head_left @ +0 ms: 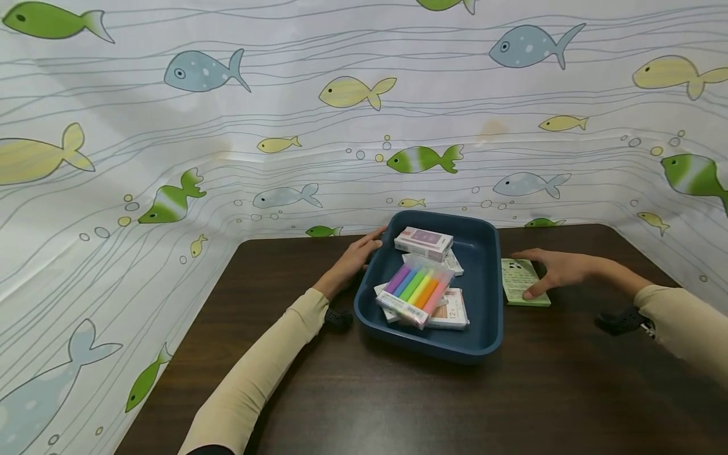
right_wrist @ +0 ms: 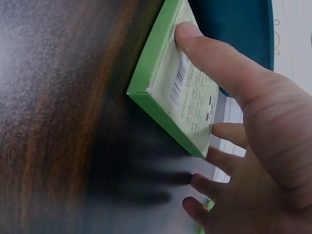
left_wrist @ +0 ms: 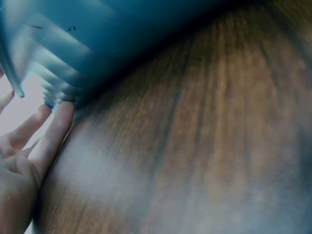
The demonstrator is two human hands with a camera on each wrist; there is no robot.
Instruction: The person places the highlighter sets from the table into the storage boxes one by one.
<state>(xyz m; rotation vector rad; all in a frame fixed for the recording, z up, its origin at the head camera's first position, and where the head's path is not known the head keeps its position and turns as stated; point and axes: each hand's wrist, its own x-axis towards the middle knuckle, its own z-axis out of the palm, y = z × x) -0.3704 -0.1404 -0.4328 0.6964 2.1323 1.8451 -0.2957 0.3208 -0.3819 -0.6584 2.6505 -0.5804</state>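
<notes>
A dark blue plastic bin (head_left: 483, 328) stands on the table. Inside lie a clear pack of coloured highlighters (head_left: 418, 287) and several small white boxes, among them one with a purple label (head_left: 423, 242). My left hand (head_left: 355, 259) touches the bin's left side with extended fingers (left_wrist: 61, 126). To the right of the bin, a flat green box (head_left: 519, 284) with printed text and a barcode lies face up. My right hand (head_left: 560, 272) holds this box across its width, thumb (right_wrist: 219, 58) on one edge and fingertips at the opposite edge.
The dark brown wooden table (head_left: 432, 404) extends in front of the bin and to both sides. A white sheet printed with fish (head_left: 341, 158) hangs behind the table and along its sides. Dark wrist devices (head_left: 620, 321) sit under the wrists.
</notes>
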